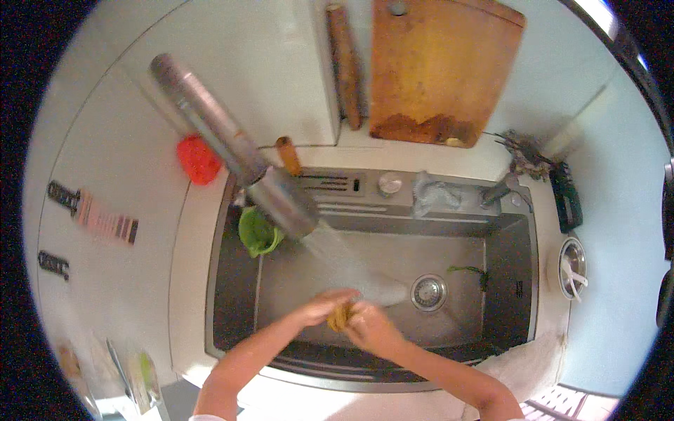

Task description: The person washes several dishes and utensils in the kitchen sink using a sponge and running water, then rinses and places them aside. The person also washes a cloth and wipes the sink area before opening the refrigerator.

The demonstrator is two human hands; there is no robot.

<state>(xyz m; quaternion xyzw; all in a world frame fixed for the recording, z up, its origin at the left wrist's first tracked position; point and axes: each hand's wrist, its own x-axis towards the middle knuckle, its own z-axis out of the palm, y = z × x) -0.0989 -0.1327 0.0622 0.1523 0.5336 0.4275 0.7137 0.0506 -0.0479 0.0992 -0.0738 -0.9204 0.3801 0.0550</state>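
My right hand (pixel 371 326) is closed round a crumpled yellow-brown thing (pixel 339 317), perhaps a sponge or cloth, over the near part of the steel sink (pixel 326 252). My left hand (pixel 324 308) is beside it with the fingers stretched towards the water; whether it also grips the yellow-brown thing is hard to tell through the blur. From the thick metal faucet (pixel 284 202), at the upper left, a wide spray of water (pixel 339 255) falls just beyond both hands. The round drain strainer (pixel 428 292) lies to the right of them.
A green basket (pixel 258 231) hangs at the sink's left corner. Green stems (pixel 466 269) lie right of the drain. A grey cloth (pixel 434 193) rests on the back ledge. Behind stand a wooden cutting board (pixel 442 73) and a steel bowl (pixel 571 268) sits at right.
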